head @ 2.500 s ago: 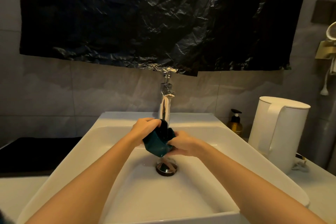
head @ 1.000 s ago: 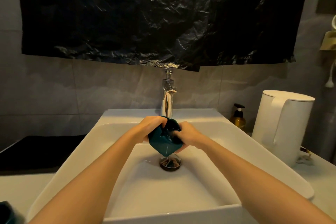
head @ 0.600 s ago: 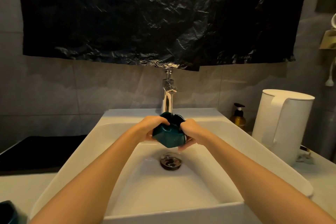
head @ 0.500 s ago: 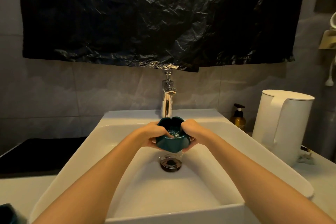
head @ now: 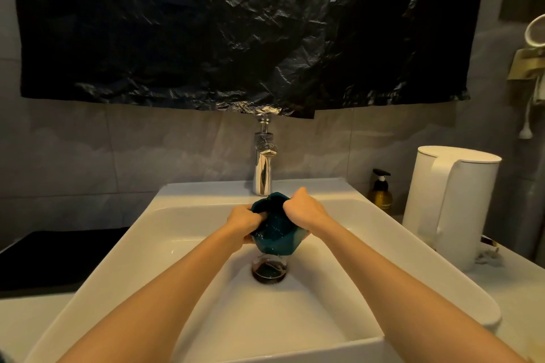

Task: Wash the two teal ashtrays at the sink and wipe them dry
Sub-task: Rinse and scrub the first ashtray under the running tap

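Teal ashtray, wet and glistening, tilted over drain; left hand and right hand fingers curled gripping its rim.

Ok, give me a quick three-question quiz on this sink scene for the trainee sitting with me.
1. True or false: the left hand and the right hand both grip the teal ashtray over the sink, above the drain.
2. What stands on the counter right of the sink? A) a white kettle B) a red mug C) a stack of plates
3. Fill in: the sheet hanging on the wall above the tap is ___ plastic.

Key: 1 true; 2 A; 3 black.
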`<state>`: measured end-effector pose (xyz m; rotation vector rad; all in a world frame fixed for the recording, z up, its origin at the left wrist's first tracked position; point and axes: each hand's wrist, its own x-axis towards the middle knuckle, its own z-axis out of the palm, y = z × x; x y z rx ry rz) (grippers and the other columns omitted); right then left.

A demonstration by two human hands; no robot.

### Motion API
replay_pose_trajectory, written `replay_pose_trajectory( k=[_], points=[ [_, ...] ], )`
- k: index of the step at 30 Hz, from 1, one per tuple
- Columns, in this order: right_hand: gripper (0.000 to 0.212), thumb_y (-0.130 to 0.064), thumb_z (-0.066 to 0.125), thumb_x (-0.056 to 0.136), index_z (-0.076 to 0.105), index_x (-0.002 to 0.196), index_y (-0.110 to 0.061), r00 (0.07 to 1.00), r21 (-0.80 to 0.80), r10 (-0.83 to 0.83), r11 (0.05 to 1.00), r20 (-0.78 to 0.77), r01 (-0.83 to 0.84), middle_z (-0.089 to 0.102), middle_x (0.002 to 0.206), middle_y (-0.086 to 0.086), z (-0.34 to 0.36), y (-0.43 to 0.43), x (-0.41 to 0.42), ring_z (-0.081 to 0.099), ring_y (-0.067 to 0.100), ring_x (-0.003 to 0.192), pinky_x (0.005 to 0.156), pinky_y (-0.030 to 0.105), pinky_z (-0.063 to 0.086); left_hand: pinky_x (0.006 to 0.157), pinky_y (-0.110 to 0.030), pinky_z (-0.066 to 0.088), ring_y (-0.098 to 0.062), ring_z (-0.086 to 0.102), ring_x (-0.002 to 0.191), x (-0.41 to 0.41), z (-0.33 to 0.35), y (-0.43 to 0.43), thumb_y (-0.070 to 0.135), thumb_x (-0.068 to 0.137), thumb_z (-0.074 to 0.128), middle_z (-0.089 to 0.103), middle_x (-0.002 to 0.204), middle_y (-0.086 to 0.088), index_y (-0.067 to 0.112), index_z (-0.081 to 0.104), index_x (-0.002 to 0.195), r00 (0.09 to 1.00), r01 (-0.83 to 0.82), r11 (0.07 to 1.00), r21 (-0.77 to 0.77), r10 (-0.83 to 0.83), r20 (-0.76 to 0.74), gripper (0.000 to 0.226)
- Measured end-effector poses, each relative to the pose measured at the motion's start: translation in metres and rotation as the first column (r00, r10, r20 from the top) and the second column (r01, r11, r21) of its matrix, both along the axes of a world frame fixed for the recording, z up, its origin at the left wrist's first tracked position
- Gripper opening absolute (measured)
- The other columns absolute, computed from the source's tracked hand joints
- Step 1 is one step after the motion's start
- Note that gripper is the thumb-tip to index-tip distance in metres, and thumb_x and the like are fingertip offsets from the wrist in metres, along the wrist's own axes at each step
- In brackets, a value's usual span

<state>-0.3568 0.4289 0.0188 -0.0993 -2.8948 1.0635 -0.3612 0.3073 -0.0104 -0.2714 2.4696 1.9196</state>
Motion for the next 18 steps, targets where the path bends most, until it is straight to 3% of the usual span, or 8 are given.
replay_pose_trajectory(
  k=[3,7,11,14,16,18],
  points=[
    [0.035,-0.015,0.043,0.091,0.033,0.123,-0.008,0.988,-0.015,-0.114,0.993,-0.101,0.113,0.059,0.109,0.014,0.0,0.003,0.003,0.056,0.032,0.098,0.073,0.036,0.041,0.082,-0.041,0.052,-0.031,0.055,0.108,0.005,0.005,0.005,-0.009,0.092,0.038,0.058,0.116,-0.015,0.011,0.049,0.127,0.996,0.087,0.986,0.142,-0.091,0.025,0.042],
    [0.03,-0.009,0.042,0.09,0.032,0.119,-0.01,0.97,-0.087,-0.137,0.989,-0.199,0.122,0.054,0.095,0.01,0.002,0.005,0.005,0.053,0.03,0.085,0.07,0.036,0.04,0.079,-0.049,0.056,-0.037,0.06,0.103,0.011,0.007,0.005,-0.01,0.089,0.051,0.056,0.12,-0.021,0.01,0.046,0.123,0.962,0.171,0.921,0.35,-0.232,0.142,0.04],
    [0.027,-0.008,0.041,0.089,0.038,0.116,-0.007,0.989,-0.203,-0.069,0.978,-0.127,0.042,0.053,0.104,0.012,0.003,0.004,-0.001,0.051,0.029,0.092,0.074,0.037,0.042,0.067,-0.042,0.059,-0.029,0.065,0.078,0.013,0.006,0.005,-0.003,0.087,0.061,0.062,0.097,-0.017,0.007,0.051,0.11,0.983,0.095,0.964,0.248,-0.131,0.132,0.027],
    [0.015,0.0,0.04,0.085,0.044,0.099,-0.005,0.997,-0.355,0.068,0.932,-0.021,-0.071,0.05,0.091,0.012,0.006,0.004,0.003,0.05,0.025,0.083,0.072,0.039,0.046,0.071,-0.044,0.059,-0.03,0.065,0.088,0.01,0.009,0.001,0.016,0.085,0.069,0.063,0.106,-0.014,0.008,0.055,0.114,0.999,0.027,0.988,0.152,-0.029,0.013,0.033],
    [0.025,0.005,0.04,0.085,0.041,0.108,-0.004,0.984,-0.443,0.171,0.887,0.049,-0.132,0.049,0.098,0.014,0.004,0.004,0.005,0.053,0.027,0.09,0.073,0.041,0.054,0.075,-0.039,0.055,-0.027,0.06,0.095,0.012,0.013,-0.003,0.024,0.093,0.057,0.061,0.109,-0.01,0.011,0.055,0.116,0.997,-0.026,0.995,0.099,0.032,-0.063,0.026],
    [0.029,0.003,0.04,0.088,0.036,0.117,-0.003,0.977,-0.394,0.21,0.901,0.031,-0.182,0.048,0.11,0.016,0.001,0.001,0.006,0.053,0.027,0.096,0.074,0.038,0.055,0.073,-0.038,0.053,-0.027,0.056,0.097,0.011,0.015,-0.007,0.023,0.099,0.046,0.058,0.109,-0.009,0.016,0.054,0.117,0.996,-0.033,0.994,0.101,0.041,-0.082,0.021]
  ],
)
